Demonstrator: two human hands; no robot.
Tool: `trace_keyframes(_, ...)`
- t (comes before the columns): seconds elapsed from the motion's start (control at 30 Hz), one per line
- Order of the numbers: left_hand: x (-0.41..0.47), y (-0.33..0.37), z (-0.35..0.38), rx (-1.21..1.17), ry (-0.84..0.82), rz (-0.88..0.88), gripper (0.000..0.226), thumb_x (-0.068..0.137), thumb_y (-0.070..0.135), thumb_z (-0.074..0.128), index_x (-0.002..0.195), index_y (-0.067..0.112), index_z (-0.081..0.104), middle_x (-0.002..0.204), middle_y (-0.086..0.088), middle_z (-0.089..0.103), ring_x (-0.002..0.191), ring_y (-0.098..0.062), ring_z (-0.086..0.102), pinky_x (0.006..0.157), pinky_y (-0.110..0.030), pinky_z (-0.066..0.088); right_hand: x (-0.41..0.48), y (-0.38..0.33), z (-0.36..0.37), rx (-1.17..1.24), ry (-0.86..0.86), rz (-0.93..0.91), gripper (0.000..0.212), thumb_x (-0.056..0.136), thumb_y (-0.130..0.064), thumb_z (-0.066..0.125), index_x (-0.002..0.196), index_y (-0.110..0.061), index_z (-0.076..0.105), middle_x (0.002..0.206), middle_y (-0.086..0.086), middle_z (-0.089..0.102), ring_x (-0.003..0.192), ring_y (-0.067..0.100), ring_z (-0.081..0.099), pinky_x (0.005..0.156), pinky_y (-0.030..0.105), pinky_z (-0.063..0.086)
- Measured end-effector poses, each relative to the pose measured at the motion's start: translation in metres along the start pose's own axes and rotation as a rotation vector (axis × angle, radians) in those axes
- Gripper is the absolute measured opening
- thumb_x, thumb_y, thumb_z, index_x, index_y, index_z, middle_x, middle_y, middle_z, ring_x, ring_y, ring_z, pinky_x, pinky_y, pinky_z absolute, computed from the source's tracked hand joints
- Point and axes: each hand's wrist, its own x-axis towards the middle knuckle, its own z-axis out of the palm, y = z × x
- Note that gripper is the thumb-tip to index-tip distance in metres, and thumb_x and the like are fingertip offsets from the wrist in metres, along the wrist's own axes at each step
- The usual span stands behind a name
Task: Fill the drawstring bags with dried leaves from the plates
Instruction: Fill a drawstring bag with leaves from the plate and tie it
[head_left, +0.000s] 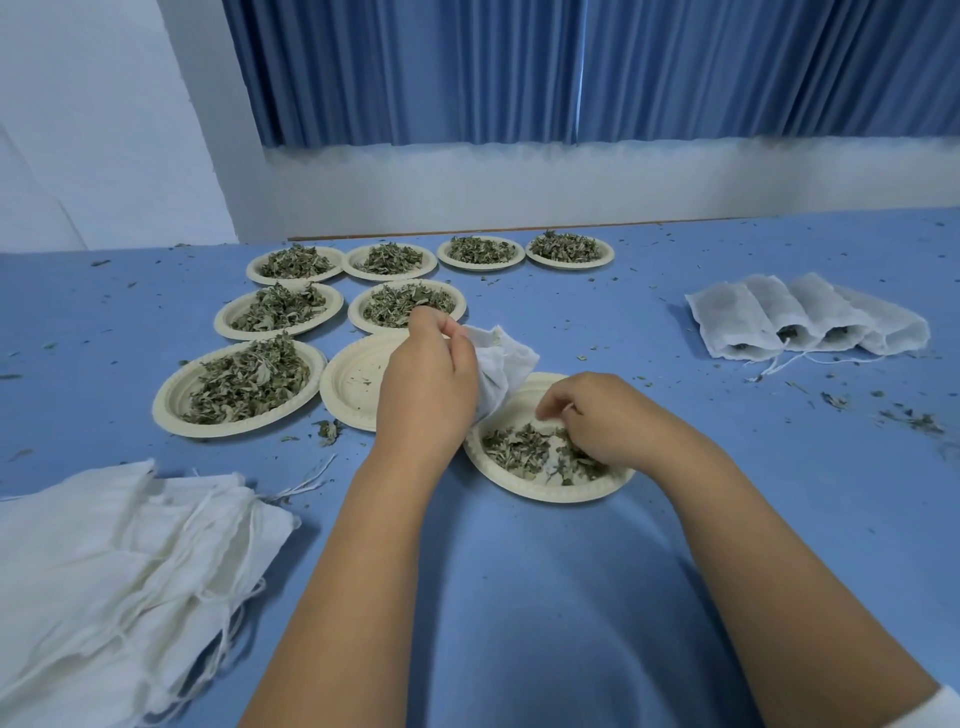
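My left hand (428, 379) grips a white drawstring bag (501, 366) by its mouth, holding it just above the far rim of a cream plate (545, 491). That plate holds a thin layer of dried leaves (519, 447). My right hand (602, 415) reaches into those leaves with curled fingers and grasps some of them. An empty cream plate (348, 379) lies partly under my left hand.
Several plates heaped with dried leaves (244, 384) sit in rows at the back left. A pile of empty white bags (119, 561) lies front left. Filled bags (800, 322) lie in a row at the right. Leaf crumbs (909, 418) dot the blue table.
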Motion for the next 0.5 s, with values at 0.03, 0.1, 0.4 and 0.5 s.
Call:
trace_keyframes(0.03, 0.000, 0.000, 0.000, 0.002, 0.002, 0.001, 0.009, 0.100, 0.017, 0.038, 0.102, 0.014, 0.047, 0.061, 0.005, 0.052, 0.058, -0.012, 0.048, 0.051, -0.030, 0.034, 0.000, -0.002, 0.002, 0.043, -0.031, -0.017, 0.048, 0.090, 0.005, 0.035, 0.106, -0.024, 0.070, 0.108, -0.009, 0.061, 0.098, 0.008, 0.056, 0.074, 0.016, 0.042)
trace_keyframes(0.1, 0.001, 0.000, 0.000, 0.003, 0.007, -0.003, 0.009, 0.100, 0.017, 0.038, 0.103, 0.014, 0.047, 0.061, 0.005, 0.052, 0.058, -0.012, 0.048, 0.050, -0.029, 0.034, -0.003, -0.006, 0.002, 0.183, -0.074, -0.051, 0.049, 0.087, 0.006, 0.034, 0.098, -0.024, 0.072, 0.091, -0.017, 0.063, 0.085, 0.001, 0.057, 0.062, 0.006, 0.039)
trace_keyframes(0.4, 0.000, 0.000, -0.001, 0.001, -0.006, -0.005, 0.010, 0.101, 0.019, 0.037, 0.102, 0.014, 0.046, 0.060, 0.006, 0.051, 0.056, -0.012, 0.048, 0.050, -0.031, 0.034, -0.010, -0.002, -0.011, -0.003, -0.093, 0.066, 0.032, 0.094, -0.005, 0.035, 0.099, -0.019, 0.064, 0.084, -0.012, 0.053, 0.069, 0.005, 0.054, 0.062, 0.024, 0.047)
trace_keyframes(0.5, 0.000, 0.000, -0.001, 0.005, -0.005, -0.005, 0.009, 0.101, 0.019, 0.038, 0.102, 0.015, 0.046, 0.061, 0.006, 0.052, 0.057, -0.012, 0.049, 0.050, -0.031, 0.033, -0.013, -0.012, -0.005, 0.250, -0.161, 0.093, 0.029, 0.097, -0.006, 0.035, 0.101, -0.019, 0.061, 0.086, 0.001, 0.063, 0.060, 0.012, 0.064, 0.071, 0.033, 0.057)
